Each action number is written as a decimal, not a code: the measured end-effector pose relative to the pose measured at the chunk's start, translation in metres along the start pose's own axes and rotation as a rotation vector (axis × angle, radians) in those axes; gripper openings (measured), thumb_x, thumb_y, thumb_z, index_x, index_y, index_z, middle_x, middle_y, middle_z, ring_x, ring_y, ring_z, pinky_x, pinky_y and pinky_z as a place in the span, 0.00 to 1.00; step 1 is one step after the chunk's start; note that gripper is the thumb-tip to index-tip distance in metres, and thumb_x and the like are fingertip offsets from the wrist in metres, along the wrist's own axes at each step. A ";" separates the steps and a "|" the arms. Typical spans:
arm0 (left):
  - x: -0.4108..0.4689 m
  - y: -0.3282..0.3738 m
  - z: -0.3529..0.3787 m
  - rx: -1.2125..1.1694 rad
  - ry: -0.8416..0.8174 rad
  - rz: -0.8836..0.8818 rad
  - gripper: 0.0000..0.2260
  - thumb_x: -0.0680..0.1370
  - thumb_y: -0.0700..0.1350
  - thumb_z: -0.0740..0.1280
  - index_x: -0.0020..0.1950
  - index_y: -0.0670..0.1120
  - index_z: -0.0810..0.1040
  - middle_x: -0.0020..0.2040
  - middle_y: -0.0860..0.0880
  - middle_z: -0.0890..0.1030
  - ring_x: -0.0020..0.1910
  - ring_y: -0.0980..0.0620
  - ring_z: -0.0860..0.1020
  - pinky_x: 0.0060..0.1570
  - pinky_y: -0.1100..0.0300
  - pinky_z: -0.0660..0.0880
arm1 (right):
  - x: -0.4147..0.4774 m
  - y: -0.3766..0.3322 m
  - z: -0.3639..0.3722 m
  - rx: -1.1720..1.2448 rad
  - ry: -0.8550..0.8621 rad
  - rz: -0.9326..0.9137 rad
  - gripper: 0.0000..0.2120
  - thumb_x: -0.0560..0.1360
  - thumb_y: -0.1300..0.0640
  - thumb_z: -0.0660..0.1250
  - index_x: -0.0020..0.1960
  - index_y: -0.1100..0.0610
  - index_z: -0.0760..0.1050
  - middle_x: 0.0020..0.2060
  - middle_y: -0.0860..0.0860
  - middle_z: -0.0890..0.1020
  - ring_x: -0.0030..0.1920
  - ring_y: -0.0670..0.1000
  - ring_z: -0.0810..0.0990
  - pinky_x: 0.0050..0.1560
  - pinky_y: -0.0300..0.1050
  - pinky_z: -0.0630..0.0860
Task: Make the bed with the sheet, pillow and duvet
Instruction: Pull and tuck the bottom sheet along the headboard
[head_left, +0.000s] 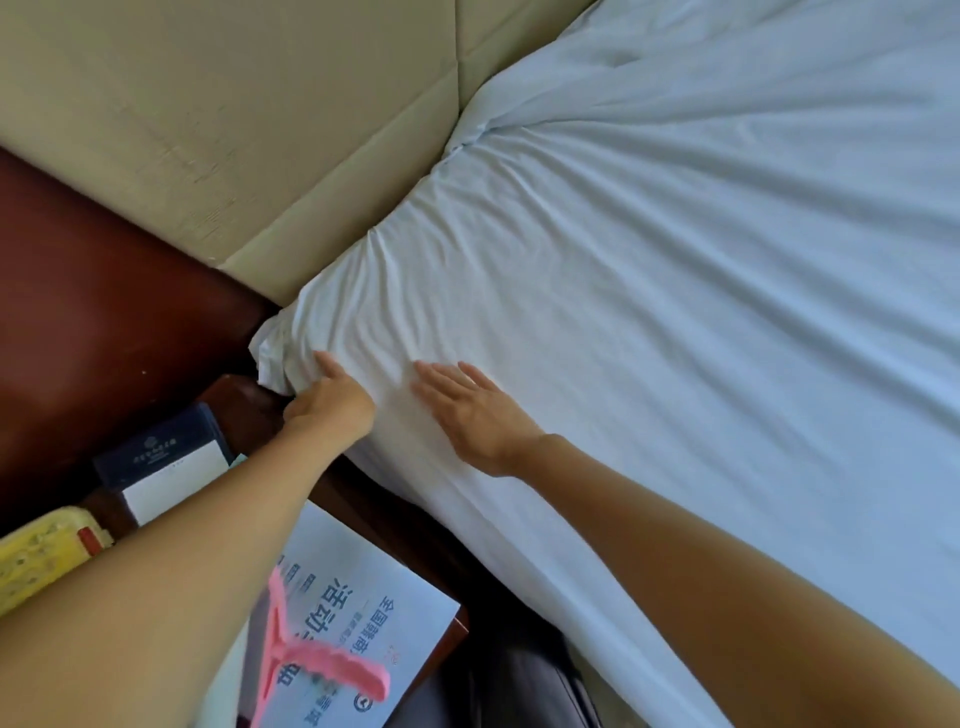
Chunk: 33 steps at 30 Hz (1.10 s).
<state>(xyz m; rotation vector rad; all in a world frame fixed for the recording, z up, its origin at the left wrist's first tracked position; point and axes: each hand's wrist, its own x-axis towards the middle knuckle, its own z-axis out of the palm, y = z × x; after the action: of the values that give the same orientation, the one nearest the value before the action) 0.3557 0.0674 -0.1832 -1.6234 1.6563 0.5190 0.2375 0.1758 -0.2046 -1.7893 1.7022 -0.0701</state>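
Sheet corner, left-centre of frame
- Pale blue-white cotton sheet (649, 312) is spread over the mattress and fills the right of the frame. Creases fan out from a pinch point near the beige padded headboard (234, 130) at upper centre.
- Left hand (332, 397) is at the mattress corner with the thumb on top. Its fingers drop over the edge out of sight, so we cannot tell whether they pinch the cloth or only push it down.
- Right hand (470, 413) lies flat just beside it, fingers straight and spread, pressing on the sheet and holding nothing.
- A small loose bunch of fabric (270, 364) sticks out at the corner tip, not yet tucked.
- No pillow or duvet in view.

Risks, as we judge them
- A hard pull on this corner could drag the sheet off at the headboard side, where the radiating creases suggest tension is already concentrated.
- If the right hand lifts before the tuck is seated, the slack may spring back and the bunch stay proud.
- The dark reddish wooden table (395, 540) sits tight against the bed. The left forearm passes over the white printed paper (363, 613) and the pink plastic hanger (322, 670), so a careless withdrawal could sweep either one off
- The gap beside the mattress looks narrow, so the fingers may jam
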 end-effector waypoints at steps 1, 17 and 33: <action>-0.003 -0.001 -0.004 0.025 0.011 0.003 0.23 0.81 0.40 0.54 0.75 0.39 0.54 0.74 0.39 0.61 0.69 0.38 0.65 0.64 0.47 0.65 | -0.005 0.000 -0.005 0.006 0.041 0.000 0.24 0.81 0.64 0.50 0.76 0.59 0.55 0.77 0.56 0.52 0.77 0.53 0.51 0.75 0.45 0.40; -0.086 0.153 -0.060 -0.192 0.213 0.506 0.13 0.78 0.35 0.52 0.59 0.33 0.70 0.62 0.37 0.71 0.58 0.38 0.73 0.56 0.48 0.71 | -0.093 0.128 -0.092 -0.052 0.201 0.404 0.21 0.78 0.67 0.52 0.70 0.61 0.66 0.71 0.57 0.66 0.74 0.54 0.59 0.74 0.49 0.45; -0.016 0.258 -0.130 -0.179 0.364 0.618 0.16 0.81 0.41 0.53 0.66 0.36 0.68 0.66 0.38 0.69 0.64 0.40 0.69 0.56 0.51 0.67 | -0.005 0.212 -0.187 0.336 0.438 0.568 0.21 0.77 0.67 0.53 0.70 0.60 0.66 0.67 0.56 0.70 0.66 0.57 0.69 0.62 0.45 0.66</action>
<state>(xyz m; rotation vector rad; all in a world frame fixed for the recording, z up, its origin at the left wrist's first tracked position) 0.0743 0.0122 -0.1425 -1.3591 2.4681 0.7186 -0.0354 0.1158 -0.1595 -1.0477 2.2879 -0.4975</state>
